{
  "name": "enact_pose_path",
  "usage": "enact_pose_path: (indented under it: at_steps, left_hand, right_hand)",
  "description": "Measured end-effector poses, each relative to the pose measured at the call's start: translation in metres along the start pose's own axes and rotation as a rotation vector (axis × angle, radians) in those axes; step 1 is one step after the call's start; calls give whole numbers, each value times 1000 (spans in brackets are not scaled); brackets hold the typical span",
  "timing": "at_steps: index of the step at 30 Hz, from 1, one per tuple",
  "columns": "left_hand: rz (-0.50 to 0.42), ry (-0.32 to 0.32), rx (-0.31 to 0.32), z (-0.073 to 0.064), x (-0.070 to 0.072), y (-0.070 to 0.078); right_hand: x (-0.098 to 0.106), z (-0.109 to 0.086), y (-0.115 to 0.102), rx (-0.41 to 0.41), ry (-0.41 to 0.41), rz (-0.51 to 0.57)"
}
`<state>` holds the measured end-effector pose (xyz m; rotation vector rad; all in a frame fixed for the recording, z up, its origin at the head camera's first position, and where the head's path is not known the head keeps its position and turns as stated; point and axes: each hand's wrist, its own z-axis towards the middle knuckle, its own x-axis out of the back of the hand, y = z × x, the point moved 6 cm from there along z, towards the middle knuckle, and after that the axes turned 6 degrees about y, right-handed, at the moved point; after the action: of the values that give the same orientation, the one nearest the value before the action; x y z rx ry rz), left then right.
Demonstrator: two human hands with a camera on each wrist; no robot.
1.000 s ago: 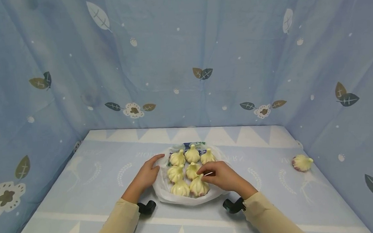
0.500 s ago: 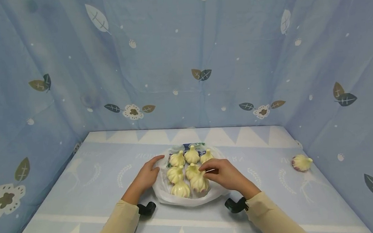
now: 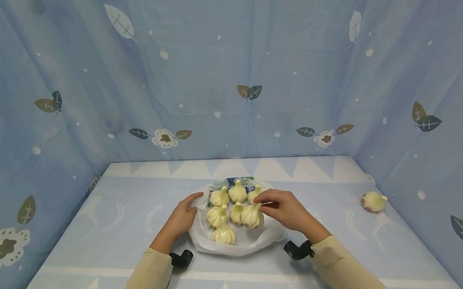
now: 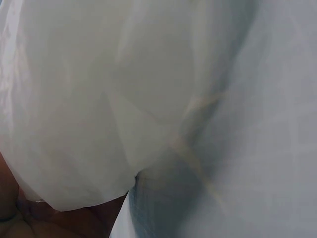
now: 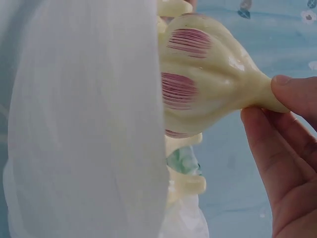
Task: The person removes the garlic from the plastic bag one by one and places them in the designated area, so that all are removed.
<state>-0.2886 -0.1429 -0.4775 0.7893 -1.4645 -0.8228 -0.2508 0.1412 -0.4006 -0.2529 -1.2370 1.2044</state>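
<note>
A white plastic bag (image 3: 239,250) lies mouth-up at the middle of the table, with several pale garlic bulbs (image 3: 223,235) standing inside its rolled rim. At its left rim my left hand (image 3: 182,217) holds the bag, index finger stretched along the edge; in the left wrist view the plastic covers most of the hand. My right hand (image 3: 286,210) pinches the stem of one garlic bulb (image 3: 252,216) between thumb and fingers. This bulb (image 5: 210,74), streaked purple, is partly above the bag's rim in the right wrist view, its base hidden behind the plastic.
A single garlic bulb with a purple base (image 3: 374,201) lies on its side near the table's right edge. The table (image 3: 139,204) has a pale blue patterned cover. Blue patterned curtain (image 3: 218,73) hangs behind it and on both sides.
My right hand has lifted the front-right garlic bulb and shifted it up and slightly right over the bag. The left hand stays at the rim.
</note>
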Motion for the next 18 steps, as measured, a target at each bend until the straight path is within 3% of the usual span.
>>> enact_pose_path:
  at_steps: [10,18]
  left_hand:
    - [-4,-1,-2,2,0,1]
    - [-3,-2,10,0,0,1]
  right_hand:
    - [27,-3,2,10,78,-5]
    - [52,-7,12,-25,152,-82]
